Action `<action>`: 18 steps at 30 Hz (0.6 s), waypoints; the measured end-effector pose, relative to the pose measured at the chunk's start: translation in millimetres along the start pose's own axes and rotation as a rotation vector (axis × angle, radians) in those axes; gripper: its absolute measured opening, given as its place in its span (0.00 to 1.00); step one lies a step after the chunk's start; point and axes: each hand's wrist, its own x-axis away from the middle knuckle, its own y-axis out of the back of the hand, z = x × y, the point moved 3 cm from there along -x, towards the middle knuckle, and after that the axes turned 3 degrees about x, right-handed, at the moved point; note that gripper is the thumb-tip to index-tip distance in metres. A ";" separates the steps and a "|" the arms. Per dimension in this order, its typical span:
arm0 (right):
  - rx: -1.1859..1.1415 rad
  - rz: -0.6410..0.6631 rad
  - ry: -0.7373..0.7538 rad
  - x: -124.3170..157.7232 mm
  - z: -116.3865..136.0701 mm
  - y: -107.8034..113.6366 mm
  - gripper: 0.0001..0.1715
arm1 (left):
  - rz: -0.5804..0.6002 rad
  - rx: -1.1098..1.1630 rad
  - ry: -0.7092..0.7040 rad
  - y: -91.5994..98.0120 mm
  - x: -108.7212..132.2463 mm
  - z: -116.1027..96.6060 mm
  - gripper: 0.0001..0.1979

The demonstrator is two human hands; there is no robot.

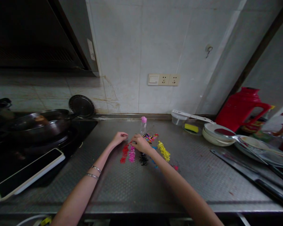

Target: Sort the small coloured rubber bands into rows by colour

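Note:
My right hand (141,143) reaches over the rows with its fingertips pinched; a bit of red shows at them, apparently a small red band. To its left, my left hand (119,138) has its fingers drawn together just above the red row; whatever they may hold is too small to make out. Small bands lie sorted by colour: a red row (124,154), a pink row (131,154), a black pile (143,159) and a yellow row (164,151). Blue ones (155,163) are partly hidden by my right forearm. Behind is a mixed pile (149,137), near a small clear bottle (143,127) with a pink cap.
A phone-like device (30,172) lies at left beside the stove with a wok (42,125). On the right are a yellow sponge (191,128), stacked bowls (218,135), a red thermos (240,108) and a long knife (245,172). A tiled wall closes the back.

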 end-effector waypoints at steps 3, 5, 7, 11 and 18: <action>-0.023 0.009 0.025 -6.2 7.7 -12.1 0.10 | -0.012 -0.014 0.014 3.0 2.0 0.5 0.11; -0.030 0.016 0.041 -7.3 9.2 -15.3 0.10 | -0.013 -0.019 0.016 3.4 2.1 1.8 0.11; -0.033 0.016 0.050 -6.6 7.0 -12.0 0.11 | -0.006 -0.016 0.007 2.5 1.5 2.9 0.11; -0.050 -0.025 0.042 -0.9 -8.6 13.1 0.11 | 0.016 -0.038 0.005 0.3 -0.8 5.3 0.12; -0.075 -0.168 -0.118 24.1 -63.6 54.8 0.11 | 0.171 -0.192 -0.061 -8.0 -2.0 -2.2 0.13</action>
